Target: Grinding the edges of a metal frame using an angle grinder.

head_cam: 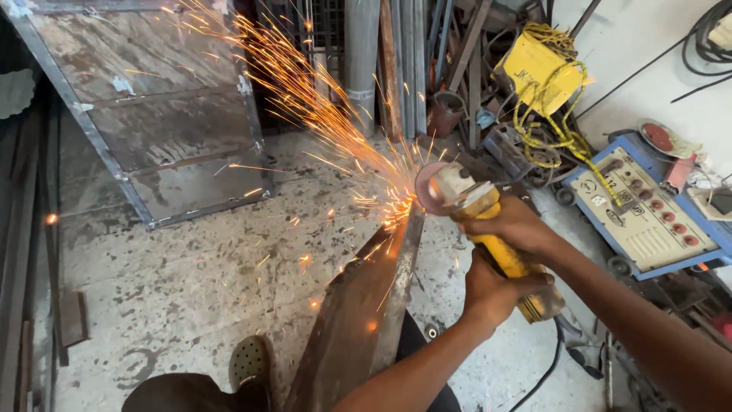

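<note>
Both my hands grip a yellow angle grinder [509, 262]. My right hand [512, 226] wraps its front, just behind the grey head. My left hand [494, 294] closes around the rear of the body, where a black cord [560, 355] leaves it. The pinkish disc [425, 188] touches the far end of a long rusty steel bar [358, 320] that slopes up from my legs. Orange sparks [320, 114] stream from the contact point up and to the left.
A blue and cream welding machine [648, 214] sits on the right, with a yellow box and coiled yellow cable [541, 76] behind it. A sheet-metal framed panel [152, 114] leans at the upper left. Pipes and bars [381, 61] stand at the back. My shoe [250, 365] rests on the stained concrete floor.
</note>
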